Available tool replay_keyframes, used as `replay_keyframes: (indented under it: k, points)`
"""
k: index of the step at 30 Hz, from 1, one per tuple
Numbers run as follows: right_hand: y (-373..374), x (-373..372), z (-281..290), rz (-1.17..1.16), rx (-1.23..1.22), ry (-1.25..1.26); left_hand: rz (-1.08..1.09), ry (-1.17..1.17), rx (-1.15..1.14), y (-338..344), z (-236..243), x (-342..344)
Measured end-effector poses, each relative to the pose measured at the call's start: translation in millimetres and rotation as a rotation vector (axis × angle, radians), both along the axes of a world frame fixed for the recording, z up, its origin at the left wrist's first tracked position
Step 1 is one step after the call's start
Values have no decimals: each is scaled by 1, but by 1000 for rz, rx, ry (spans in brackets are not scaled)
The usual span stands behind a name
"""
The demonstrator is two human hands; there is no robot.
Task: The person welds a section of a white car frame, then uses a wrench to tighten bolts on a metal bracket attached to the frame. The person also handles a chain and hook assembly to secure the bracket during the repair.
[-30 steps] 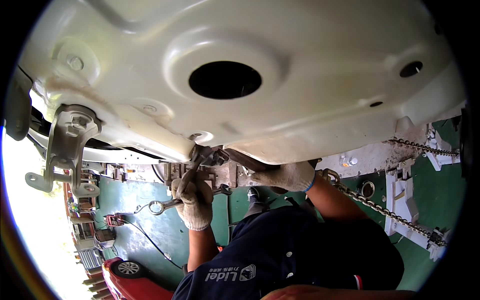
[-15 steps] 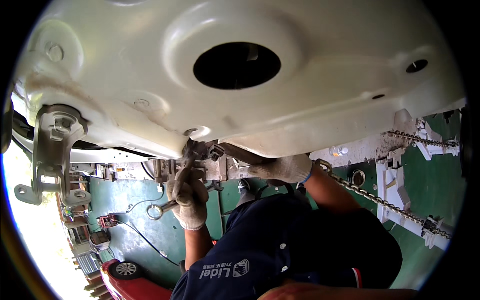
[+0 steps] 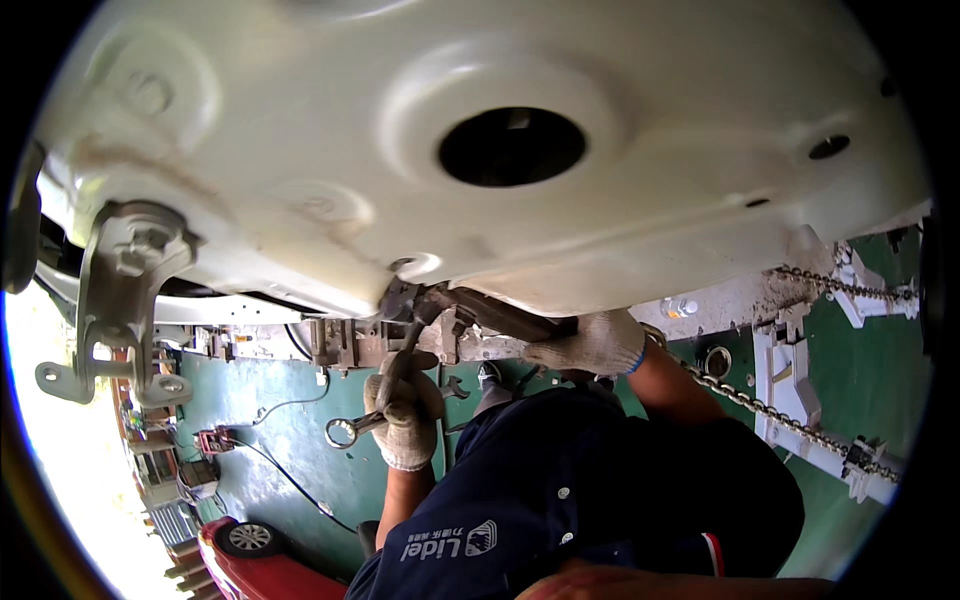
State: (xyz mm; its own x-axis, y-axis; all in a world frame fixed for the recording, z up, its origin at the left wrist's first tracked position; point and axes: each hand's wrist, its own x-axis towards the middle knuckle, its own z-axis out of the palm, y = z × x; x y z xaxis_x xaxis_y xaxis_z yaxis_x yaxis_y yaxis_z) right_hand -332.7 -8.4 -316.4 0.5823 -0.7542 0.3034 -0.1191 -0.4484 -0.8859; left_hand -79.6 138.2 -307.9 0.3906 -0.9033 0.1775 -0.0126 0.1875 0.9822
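Note:
My left hand (image 3: 408,420), in a knitted work glove, is closed round a combination wrench (image 3: 370,422). The wrench's ring end sticks out left, and its open jaw shows on the right. The same fingers also grip a slim curved metal bar (image 3: 404,355) that rises to a dark metal clamp (image 3: 430,303) at the lower edge of the pale car body panel (image 3: 300,150). My gloved right hand (image 3: 592,343) is wrapped round the end of a thick dark bar (image 3: 500,316) that runs left to the clamp. Its fingertips are partly hidden.
A metal bracket (image 3: 118,300) is bolted to the panel at left. A chain (image 3: 760,400) runs past my right forearm to a white steel stand (image 3: 785,375). Beneath the panel lies a worn metal beam (image 3: 735,290) with a clear bottle. A red car (image 3: 260,570) stands lower left.
Both hands have shifted slightly right, the left also a little lower, along with the wrench and the bars. The panel and its large hole appear farther right in view.

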Motion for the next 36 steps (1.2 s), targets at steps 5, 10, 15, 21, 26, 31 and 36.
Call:
replay_keyframes:
  k: [5,10,15,21,26,31,36]
  points:
    - [-1,-4,3,-17,12,45,-40,100,102,4,12,-4]
    - [2,-6,5,-20,51,84,-65,133,168,2,20,-3]
    - [-3,10,10,-12,103,-66,34,-141,-5,-10,22,-2]
    - [-22,32,10,81,118,-153,90,-51,-25,-22,21,9]
    - [-24,37,-6,17,58,-145,107,-109,-42,-22,18,5]
    - [-22,35,-15,17,65,-211,88,-118,-20,-17,21,10]
    - [-20,30,-15,4,-79,-164,245,-746,5,-20,11,14]
